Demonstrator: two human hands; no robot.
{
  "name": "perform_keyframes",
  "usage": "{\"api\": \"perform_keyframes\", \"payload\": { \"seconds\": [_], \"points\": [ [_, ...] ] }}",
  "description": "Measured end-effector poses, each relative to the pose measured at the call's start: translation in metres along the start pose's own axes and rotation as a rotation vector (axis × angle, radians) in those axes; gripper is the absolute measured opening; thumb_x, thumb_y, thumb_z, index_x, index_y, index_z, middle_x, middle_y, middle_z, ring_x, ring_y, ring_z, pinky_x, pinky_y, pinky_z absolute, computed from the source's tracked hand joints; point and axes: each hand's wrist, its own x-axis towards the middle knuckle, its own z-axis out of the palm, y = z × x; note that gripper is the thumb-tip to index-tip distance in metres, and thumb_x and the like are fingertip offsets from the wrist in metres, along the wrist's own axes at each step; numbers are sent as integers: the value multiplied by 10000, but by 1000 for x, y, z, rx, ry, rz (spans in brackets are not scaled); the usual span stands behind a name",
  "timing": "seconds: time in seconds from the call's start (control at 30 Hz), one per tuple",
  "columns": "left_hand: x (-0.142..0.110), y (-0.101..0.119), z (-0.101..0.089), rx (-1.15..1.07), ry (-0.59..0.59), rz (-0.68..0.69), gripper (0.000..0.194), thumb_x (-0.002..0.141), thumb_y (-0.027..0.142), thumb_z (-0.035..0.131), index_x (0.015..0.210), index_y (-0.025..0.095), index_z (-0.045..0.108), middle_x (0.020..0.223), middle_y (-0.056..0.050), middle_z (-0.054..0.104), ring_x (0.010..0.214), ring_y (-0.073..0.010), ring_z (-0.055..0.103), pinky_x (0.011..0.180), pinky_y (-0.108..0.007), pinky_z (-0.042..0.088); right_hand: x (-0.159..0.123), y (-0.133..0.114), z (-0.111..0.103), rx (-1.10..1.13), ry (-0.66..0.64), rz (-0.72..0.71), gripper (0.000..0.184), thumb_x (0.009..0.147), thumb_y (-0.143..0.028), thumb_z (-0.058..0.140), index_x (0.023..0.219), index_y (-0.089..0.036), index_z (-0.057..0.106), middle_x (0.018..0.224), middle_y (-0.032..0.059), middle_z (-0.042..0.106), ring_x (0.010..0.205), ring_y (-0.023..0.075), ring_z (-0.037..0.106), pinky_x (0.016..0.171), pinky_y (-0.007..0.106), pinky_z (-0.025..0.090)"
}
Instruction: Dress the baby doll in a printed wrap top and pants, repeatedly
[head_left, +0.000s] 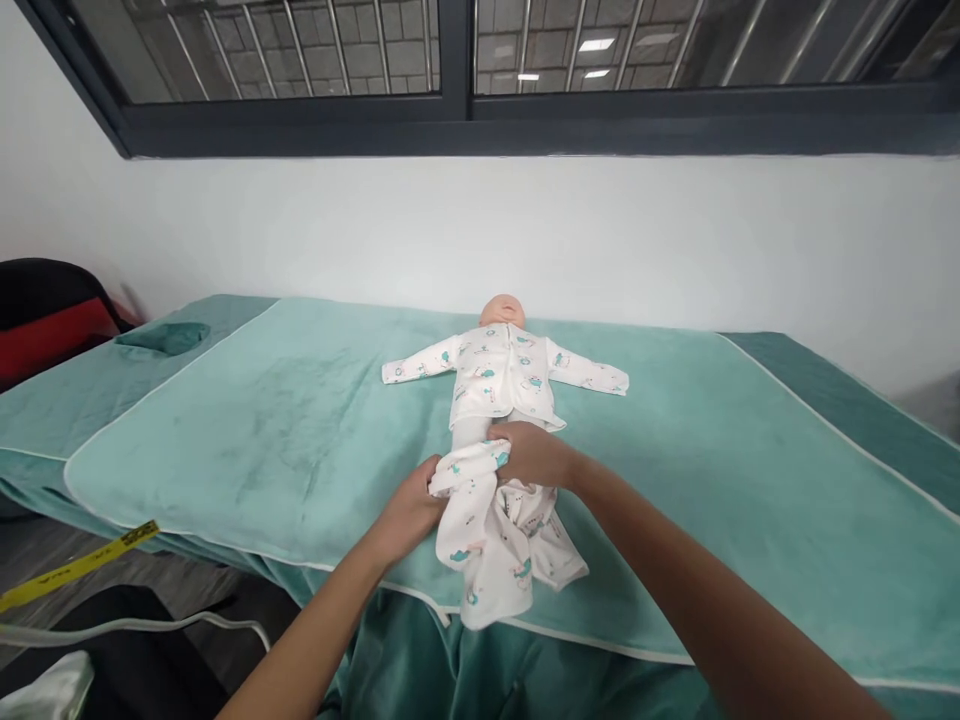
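Observation:
A baby doll [502,310] lies on its back on the green bed, head toward the wall, arms spread. It wears a white printed baby top [501,372]. White printed baby pants [480,540] are bunched over its lower legs, with the waistband around the leg on the left. My left hand [415,510] grips the waistband's left edge. My right hand [534,455] is closed on the waistband between the doll's legs, just below the top's hem. The fingertips of both hands are partly hidden by cloth. The other leg is mostly covered by my right hand and the fabric.
A light green cover [247,430] with white piping lies over the bed. Behind it rise a white wall [450,230] and a dark window frame [300,128]. At left are a red and black item [56,325], a yellow strap [82,565] and a white cable [150,625].

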Motion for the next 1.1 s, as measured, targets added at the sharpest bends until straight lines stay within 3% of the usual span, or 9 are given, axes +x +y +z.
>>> {"api": "perform_keyframes", "payload": {
  "seconds": [0.17, 0.37, 0.5, 0.77, 0.93, 1.03, 1.1],
  "points": [
    [28, -4, -3, 31, 117, 53, 153, 619, 201, 586, 606, 191, 434, 591, 56, 451, 580, -102, 392, 532, -211, 307, -3, -4, 1, 51, 67, 119, 232, 703, -124, 559, 616, -207, 361, 564, -50, 443, 541, 107, 469, 519, 228, 290],
    [60, -7, 5, -13, 397, 88, 42, 648, 223, 517, 666, 193, 493, 664, 24, 545, 661, -138, 461, 595, -228, 350, 1, -7, 4, 74, 150, 271, 123, 749, -93, 503, 709, -194, 445, 735, -2, 570, 448, 85, 503, 478, 230, 336],
    [79, -5, 15, -79, 483, 99, 78, 630, 224, 516, 694, 200, 478, 684, 27, 517, 684, -136, 445, 613, -224, 347, 8, -7, 6, 100, 187, 353, 114, 778, -91, 478, 747, -198, 456, 645, -6, 560, 436, 110, 530, 477, 231, 357],
    [70, 5, 13, -203, 364, 42, 136, 601, 187, 500, 736, 201, 499, 635, 41, 468, 576, -118, 406, 519, -226, 319, 24, -5, 8, 187, 258, 467, 155, 877, -211, 407, 727, -203, 445, 528, -1, 517, 401, 132, 526, 470, 242, 382],
    [57, 6, 4, -193, 237, 58, 227, 714, 329, 635, 880, 199, 552, 796, 21, 545, 702, -129, 479, 624, -236, 387, 16, -6, 7, 275, 249, 455, 36, 830, -238, 501, 845, -205, 494, 611, -23, 566, 407, 109, 515, 456, 229, 400],
    [58, 4, 1, -92, 197, 95, 299, 729, 394, 670, 903, 201, 522, 846, 11, 555, 758, -150, 508, 683, -261, 412, 4, -6, 2, 413, 167, 379, 249, 764, -229, 604, 984, -220, 487, 611, -65, 555, 440, 102, 515, 457, 212, 405],
    [64, 4, 0, 62, 244, 193, 218, 759, 348, 631, 862, 202, 506, 873, -5, 562, 815, -170, 523, 735, -284, 421, -2, -5, -3, 511, 72, 301, 335, 722, -253, 677, 995, -214, 487, 581, -82, 537, 469, 98, 508, 469, 202, 401]
  ]
}}
